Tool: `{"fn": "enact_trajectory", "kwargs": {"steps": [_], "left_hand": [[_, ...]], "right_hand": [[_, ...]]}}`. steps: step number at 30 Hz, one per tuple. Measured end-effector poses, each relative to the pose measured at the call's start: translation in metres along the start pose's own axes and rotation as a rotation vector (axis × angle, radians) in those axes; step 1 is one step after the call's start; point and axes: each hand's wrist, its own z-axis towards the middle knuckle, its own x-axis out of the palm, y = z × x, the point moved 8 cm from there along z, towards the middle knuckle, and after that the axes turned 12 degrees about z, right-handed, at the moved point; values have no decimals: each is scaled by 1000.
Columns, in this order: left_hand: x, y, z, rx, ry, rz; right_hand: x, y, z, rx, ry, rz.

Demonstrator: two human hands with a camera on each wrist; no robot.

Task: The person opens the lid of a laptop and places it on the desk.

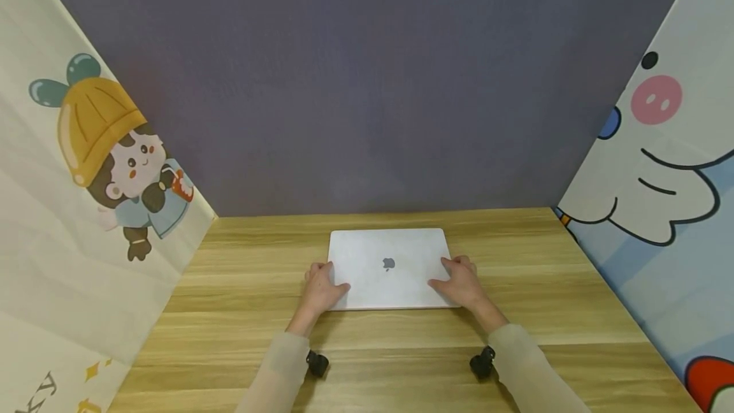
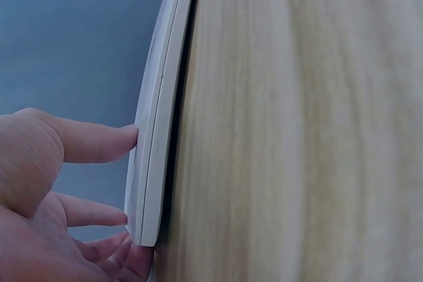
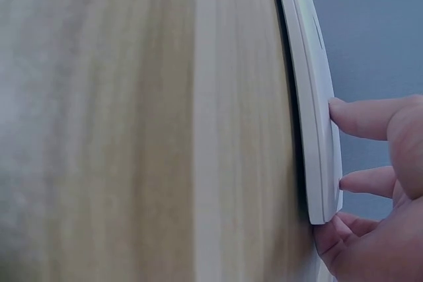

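Note:
A closed silver laptop [image 1: 391, 282] with a dark apple logo lies flat, low over the wooden table, its long front edge toward me. At its left side my left hand [image 1: 322, 288] grips it, thumb on the lid. My right hand [image 1: 462, 282] holds the opposite side in much the same way. In the left wrist view, the lower fingers [image 2: 132, 261] curl at the laptop's corner, partly hidden behind it. The right wrist view shows the thumb [image 3: 360, 118] on the lid and the lower fingers tucked around the corner. A thin dark gap runs under the laptop's edge [image 3: 310, 130].
The wooden table [image 1: 395, 362] extends around the laptop. Behind it rises a dark grey panel [image 1: 373, 81]. Cartoon-printed cloths stand at the left [image 1: 57, 241] and right [image 1: 676, 196]. Each sleeved wrist carries a small black camera [image 1: 317, 364].

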Motion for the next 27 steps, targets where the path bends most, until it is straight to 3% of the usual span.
{"fn": "enact_trajectory", "kwargs": {"steps": [27], "left_hand": [[-3,0,-25,10,-12,17]], "right_hand": [[3,3,-26,15,14,-16]]}}
